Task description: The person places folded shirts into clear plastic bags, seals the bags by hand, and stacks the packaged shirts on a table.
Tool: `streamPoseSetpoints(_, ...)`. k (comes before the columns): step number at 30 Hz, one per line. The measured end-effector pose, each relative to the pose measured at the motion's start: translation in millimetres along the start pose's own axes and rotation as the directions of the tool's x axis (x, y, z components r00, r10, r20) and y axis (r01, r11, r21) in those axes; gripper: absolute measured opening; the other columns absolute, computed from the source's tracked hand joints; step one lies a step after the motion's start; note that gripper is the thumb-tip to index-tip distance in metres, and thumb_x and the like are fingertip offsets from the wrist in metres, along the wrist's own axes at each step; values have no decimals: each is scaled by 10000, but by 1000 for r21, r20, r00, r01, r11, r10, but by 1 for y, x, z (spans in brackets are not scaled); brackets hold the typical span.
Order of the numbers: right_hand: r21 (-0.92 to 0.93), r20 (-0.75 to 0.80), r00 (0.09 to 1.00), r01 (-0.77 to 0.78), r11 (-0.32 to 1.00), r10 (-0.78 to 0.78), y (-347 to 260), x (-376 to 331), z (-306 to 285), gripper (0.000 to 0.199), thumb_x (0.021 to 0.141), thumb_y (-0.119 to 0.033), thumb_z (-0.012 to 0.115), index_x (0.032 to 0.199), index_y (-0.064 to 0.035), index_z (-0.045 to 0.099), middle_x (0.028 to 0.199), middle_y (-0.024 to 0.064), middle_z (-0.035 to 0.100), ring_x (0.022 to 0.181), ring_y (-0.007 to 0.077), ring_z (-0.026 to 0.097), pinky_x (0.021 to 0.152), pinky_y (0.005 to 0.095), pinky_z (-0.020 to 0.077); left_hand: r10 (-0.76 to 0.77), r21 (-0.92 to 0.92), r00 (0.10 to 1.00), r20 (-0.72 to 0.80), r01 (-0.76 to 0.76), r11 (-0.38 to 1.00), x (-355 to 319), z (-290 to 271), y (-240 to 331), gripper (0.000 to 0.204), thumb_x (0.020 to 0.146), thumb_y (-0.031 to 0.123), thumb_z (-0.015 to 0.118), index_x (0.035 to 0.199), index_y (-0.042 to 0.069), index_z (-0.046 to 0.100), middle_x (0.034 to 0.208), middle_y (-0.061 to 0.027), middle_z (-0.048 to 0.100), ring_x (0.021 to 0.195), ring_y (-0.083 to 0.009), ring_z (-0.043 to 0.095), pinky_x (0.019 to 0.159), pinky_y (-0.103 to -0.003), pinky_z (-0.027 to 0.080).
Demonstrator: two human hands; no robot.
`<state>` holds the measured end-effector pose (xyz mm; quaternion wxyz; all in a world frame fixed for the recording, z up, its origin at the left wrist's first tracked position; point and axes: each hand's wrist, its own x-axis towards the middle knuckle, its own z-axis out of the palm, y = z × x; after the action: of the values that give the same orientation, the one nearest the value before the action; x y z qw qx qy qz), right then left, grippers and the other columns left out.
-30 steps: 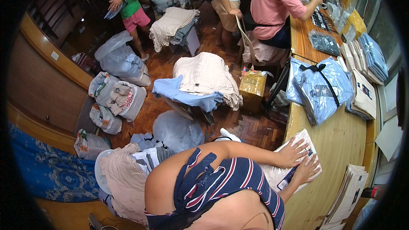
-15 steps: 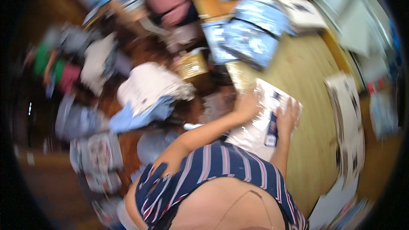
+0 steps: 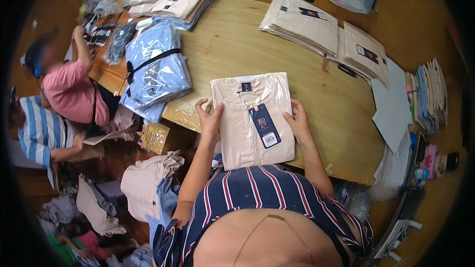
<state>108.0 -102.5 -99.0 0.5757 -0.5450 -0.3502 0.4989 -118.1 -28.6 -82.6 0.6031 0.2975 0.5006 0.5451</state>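
Observation:
A folded beige shirt [image 3: 237,133] in a clear plastic bag is held in front of my body, at the near edge of the table. A navy hang tag [image 3: 263,125] lies on its front, below the collar. My left hand [image 3: 210,118] grips the bag's left edge, thumb on top. At the right edge, my right hand [image 3: 300,122] holds it the same way. The fingers under the bag are partly hidden.
Bagged blue shirts [image 3: 156,69] tied with a black band lie left on the wooden table [image 3: 227,34]. Beige shirt stacks [image 3: 302,24] line its far side, near black scissors [image 3: 348,70]. Two people sit at left; one wears a pink shirt [image 3: 74,94]. Clothes [image 3: 148,183] lie in piles.
My view has turned to the right. My hands, earlier spread over the bagged shirt's surface, now grip its two side edges, and the bag sits straight before me.

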Motion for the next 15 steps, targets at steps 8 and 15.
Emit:
streamPoseSetpoints(8,-76,-175,944,269,960,-279,-25,-21,-32,498,762,-10,549,1194,-63,307,1078,107,468,945,136,473,820,252,378,55,-4,897,439,-59,998,4,29,17,333,818,195,545,1069,-8,465,952,-74,558,837,-123,526,746,-256,423)
streamPoseSetpoints(15,550,-149,982,-14,835,115,0,-51,-63,573,817,-322,516,1271,-134,221,1207,112,378,1070,206,405,890,344,333,272,-391,869,413,-100,915,-16,83,42,376,812,163,549,1128,27,401,1062,-85,512,933,-156,508,824,-289,404)
